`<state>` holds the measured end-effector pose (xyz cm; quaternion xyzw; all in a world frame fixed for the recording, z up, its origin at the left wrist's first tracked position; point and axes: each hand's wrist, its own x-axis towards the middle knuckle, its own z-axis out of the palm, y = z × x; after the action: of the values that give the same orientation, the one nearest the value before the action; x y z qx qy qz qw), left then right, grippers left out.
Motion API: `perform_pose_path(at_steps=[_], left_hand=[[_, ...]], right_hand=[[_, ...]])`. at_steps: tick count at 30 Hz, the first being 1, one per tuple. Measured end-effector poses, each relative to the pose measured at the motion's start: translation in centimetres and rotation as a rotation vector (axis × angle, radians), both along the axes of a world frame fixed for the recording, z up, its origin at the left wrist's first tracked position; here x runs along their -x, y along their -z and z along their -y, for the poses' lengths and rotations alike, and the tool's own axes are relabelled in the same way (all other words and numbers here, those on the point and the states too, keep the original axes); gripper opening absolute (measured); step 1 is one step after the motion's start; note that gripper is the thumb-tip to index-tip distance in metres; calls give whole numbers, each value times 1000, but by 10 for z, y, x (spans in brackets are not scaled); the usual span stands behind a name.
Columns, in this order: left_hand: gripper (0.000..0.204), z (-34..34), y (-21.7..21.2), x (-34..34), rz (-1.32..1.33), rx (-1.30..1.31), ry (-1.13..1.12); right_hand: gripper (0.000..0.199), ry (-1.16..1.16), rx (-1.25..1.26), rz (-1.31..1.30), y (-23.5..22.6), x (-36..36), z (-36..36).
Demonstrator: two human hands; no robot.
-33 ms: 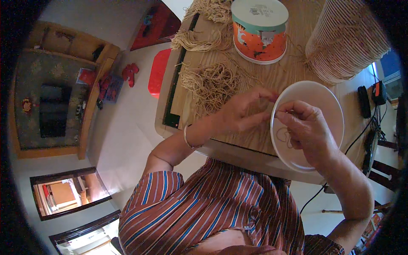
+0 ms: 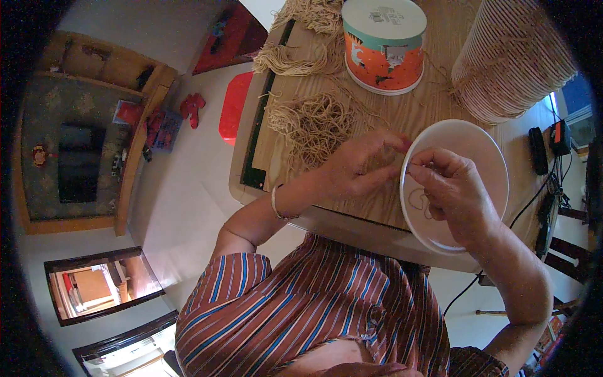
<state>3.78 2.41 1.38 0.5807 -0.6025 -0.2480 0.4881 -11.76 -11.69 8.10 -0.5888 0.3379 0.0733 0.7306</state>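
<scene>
We are pinching a thin tan string point(image 2: 402, 164) between both hands over the white round plate point(image 2: 483, 157) at the wooden table point(image 2: 414, 110) edge, left hand point(image 2: 358, 169) and right hand point(image 2: 449, 188) fingers closed on it. A tangled heap of tan strings point(image 2: 314, 122) is lying at ten o'clock, an orange-and-teal round tin point(image 2: 383, 44) at twelve.

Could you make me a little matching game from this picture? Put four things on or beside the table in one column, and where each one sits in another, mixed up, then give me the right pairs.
Things:
1. white plate
2. round orange and teal box
3. loose heap of tan string
4. red stool

Places:
A. on the floor, left of the table
B. at the table's near edge, under the right hand
C. at the far side of the table, lid on
D. on the table top, just beyond the left hand

Pairs: 1-B, 2-C, 3-D, 4-A
</scene>
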Motion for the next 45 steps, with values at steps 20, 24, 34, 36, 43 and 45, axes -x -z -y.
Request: perform_pose_path(at_steps=[20,24,34,36,43,45], left_hand=[[27,0,-13,14,101,159,-187],[27,-1,-11,9,331,170,-192],[30,0,-5,2,494,64,-183],[30,2,-5,2,492,25,-185],[16,4,-12,11,191,66,-273],[13,3,-15,12,124,12,-290]], right_hand=[[10,1,14,13,-4,-1,-1],[10,-1,-37,8,-8,-2,0],[13,0,9,44,-4,-4,4],[14,-8,-25,71,-1,-3,6],[18,-29,-37,51,-1,-5,6],[18,-27,10,64,-3,-5,5]])
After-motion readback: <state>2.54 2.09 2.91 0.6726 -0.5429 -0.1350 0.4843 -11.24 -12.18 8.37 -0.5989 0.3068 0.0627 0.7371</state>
